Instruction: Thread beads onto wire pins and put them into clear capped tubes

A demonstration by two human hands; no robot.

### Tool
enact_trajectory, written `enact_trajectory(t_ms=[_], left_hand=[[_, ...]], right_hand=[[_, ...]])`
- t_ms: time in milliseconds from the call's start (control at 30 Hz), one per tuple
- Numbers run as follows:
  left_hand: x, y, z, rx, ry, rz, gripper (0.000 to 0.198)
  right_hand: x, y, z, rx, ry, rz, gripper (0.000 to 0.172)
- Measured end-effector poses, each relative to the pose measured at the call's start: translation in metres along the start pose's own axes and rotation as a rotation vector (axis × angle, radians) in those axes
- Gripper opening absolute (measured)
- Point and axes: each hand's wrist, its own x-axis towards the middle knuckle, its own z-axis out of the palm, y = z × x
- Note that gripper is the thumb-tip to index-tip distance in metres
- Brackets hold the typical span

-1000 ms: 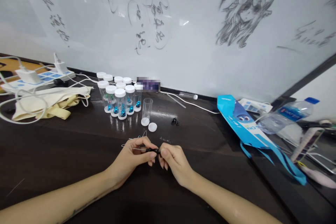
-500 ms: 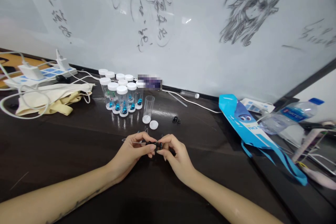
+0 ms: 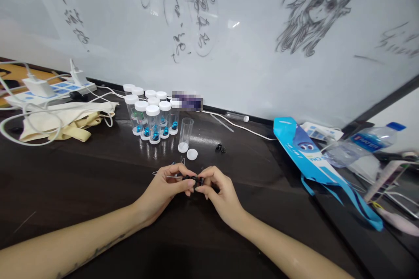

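Just in front of me, my left hand (image 3: 168, 185) pinches the left end of a small black piece (image 3: 197, 180) between thumb and fingers. My right hand (image 3: 222, 192) is closed on the right end of the same piece, fingertips close to those of the left. A thin wire (image 3: 169, 177) runs out of the piece to the left, past the left fingers, and bends into a loop. Fingers cover much of the piece, so its exact kind is unclear. Beyond the hands stand an uncapped clear tube (image 3: 186, 133) and a loose white cap (image 3: 192, 154). Small black parts (image 3: 220, 148) lie to their right.
Several white-capped tubes (image 3: 152, 124) with shiny blue items stand at the back left. Cream cloth (image 3: 65, 120) and a white power strip (image 3: 59, 91) lie farther left. On the right are a blue bag (image 3: 303, 150) and a water bottle (image 3: 373, 137). A whiteboard (image 3: 242, 65) closes off the back.
Both hands keep their grip on the black piece, almost in the same place. The view has shifted very slightly; the other things have not moved.
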Motion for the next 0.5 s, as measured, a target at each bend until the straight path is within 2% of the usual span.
enact_trajectory(t_ms=[133,267,367,500], left_hand=[[-0.0004,-0.0011,-0.0003,0.035,-0.021,0.013,0.012],[0.0015,-0.0024,-0.0021,0.02,-0.011,0.014,0.012],[0.0016,-0.0026,-0.0029,0.024,-0.01,0.009,0.011],[-0.0003,-0.0027,-0.0023,0.059,-0.031,0.017,0.012]], right_hand=[[-0.0006,-0.0005,-0.0013,0.039,-0.077,0.025,0.024],[0.0001,-0.0004,-0.0004,0.034,-0.019,0.003,0.012],[0.0011,-0.0003,-0.0001,0.053,-0.018,0.01,0.014],[0.0007,-0.0016,-0.0016,0.065,-0.079,0.014,0.028]])
